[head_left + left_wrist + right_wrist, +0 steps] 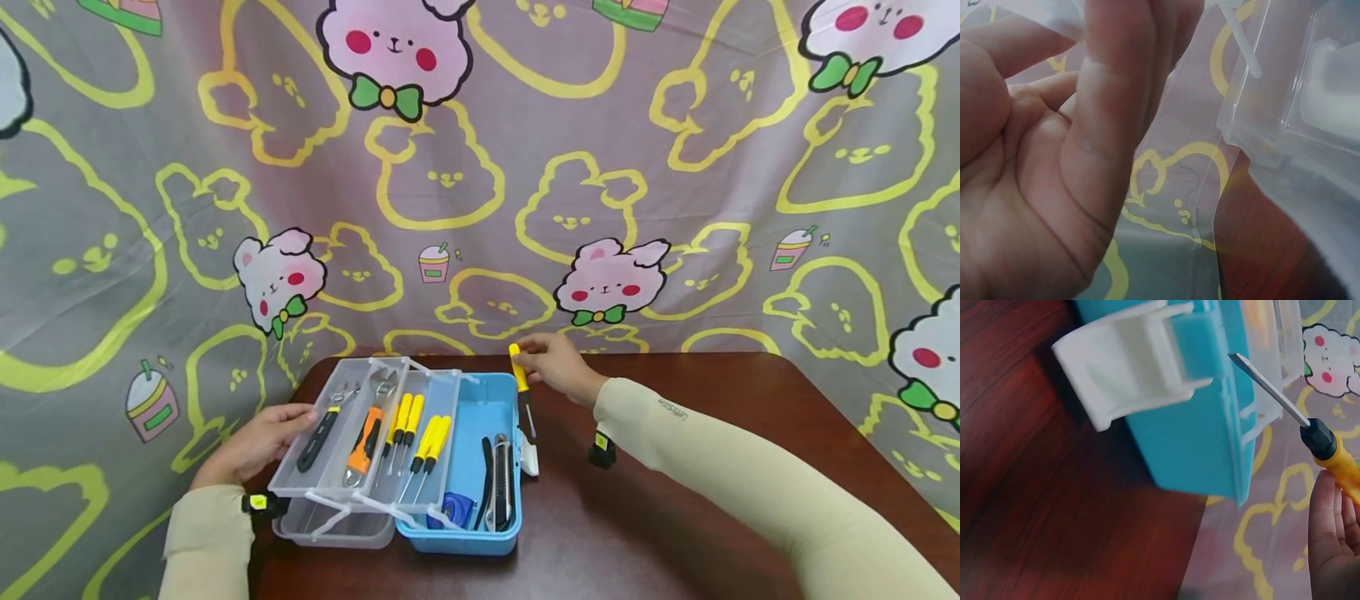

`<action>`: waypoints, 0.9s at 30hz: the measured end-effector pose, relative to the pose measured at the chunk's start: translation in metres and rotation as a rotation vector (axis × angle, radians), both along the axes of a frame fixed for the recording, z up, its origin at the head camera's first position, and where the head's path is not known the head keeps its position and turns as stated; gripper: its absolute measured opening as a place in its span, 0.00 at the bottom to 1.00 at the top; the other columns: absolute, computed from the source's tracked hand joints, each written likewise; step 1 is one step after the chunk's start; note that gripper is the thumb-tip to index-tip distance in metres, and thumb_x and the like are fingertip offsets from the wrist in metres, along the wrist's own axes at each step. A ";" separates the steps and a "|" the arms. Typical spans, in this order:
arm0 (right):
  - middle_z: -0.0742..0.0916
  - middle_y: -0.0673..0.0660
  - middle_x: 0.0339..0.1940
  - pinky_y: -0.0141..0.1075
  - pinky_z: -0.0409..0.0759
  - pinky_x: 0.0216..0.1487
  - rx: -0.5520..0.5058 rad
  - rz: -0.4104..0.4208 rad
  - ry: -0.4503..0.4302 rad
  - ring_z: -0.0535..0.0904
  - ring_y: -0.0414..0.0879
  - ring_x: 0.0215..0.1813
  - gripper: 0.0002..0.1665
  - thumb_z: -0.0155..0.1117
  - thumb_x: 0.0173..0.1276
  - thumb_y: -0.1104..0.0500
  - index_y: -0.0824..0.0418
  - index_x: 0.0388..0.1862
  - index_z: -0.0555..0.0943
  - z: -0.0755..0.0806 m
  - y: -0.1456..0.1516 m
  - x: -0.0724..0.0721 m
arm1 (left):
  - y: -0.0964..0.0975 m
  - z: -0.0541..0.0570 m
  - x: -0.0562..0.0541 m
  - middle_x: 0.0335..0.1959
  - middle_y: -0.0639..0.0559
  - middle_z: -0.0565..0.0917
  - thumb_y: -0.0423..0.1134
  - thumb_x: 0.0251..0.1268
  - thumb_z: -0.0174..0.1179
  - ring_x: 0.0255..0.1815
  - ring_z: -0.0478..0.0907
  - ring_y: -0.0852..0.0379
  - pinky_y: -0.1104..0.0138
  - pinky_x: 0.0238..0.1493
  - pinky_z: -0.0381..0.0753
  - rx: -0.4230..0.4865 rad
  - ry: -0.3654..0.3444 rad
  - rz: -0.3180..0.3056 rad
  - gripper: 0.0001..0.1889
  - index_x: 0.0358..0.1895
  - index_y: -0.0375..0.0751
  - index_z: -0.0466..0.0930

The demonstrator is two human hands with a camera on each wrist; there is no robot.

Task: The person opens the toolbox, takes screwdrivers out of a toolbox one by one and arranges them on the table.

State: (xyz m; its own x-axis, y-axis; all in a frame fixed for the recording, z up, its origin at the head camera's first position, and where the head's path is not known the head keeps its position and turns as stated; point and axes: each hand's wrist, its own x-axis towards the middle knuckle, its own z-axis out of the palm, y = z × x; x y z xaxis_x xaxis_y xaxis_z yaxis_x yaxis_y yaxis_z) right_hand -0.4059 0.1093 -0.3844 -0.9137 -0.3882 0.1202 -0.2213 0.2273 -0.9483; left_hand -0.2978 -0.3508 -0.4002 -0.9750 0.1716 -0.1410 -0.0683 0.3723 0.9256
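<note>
In the head view my right hand (558, 367) holds a slotted screwdriver (520, 371) by its yellow handle, above the right rim of a blue toolbox (487, 408). Its shaft points down; in the right wrist view the flat tip appears over the box's side. My left hand (258, 437) grips the left edge of the raised clear tray (352, 375), with clear plastic between thumb and fingers in the left wrist view. Lying in the tray sections are an adjustable wrench (318, 437), an orange-handled tool (365, 442) and several yellow screwdrivers (427, 446).
Inside the blue base lie a utility knife (501, 483), a black strip-like item (484, 479) and a blue tape measure (456, 507). A white latch (529, 458) hangs off the box's right side. Patterned cloth (480, 192) stands behind the brown table (637, 517).
</note>
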 end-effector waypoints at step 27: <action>0.83 0.64 0.43 0.46 0.83 0.41 0.018 -0.156 -0.103 0.81 0.53 0.36 0.19 0.64 0.69 0.61 0.72 0.54 0.77 -0.064 0.061 -0.008 | 0.001 0.003 0.002 0.45 0.40 0.83 0.48 0.74 0.54 0.38 0.84 0.44 0.54 0.39 0.83 0.003 -0.016 0.013 0.32 0.68 0.24 0.63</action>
State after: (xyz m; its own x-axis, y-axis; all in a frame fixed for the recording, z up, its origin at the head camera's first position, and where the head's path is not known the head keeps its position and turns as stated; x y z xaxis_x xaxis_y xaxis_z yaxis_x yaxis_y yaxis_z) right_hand -0.4134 0.1698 -0.4484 -0.9700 -0.2425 0.0173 -0.0843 0.2686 -0.9596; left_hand -0.2959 -0.3503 -0.3977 -0.9747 0.1596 -0.1564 -0.0881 0.3688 0.9253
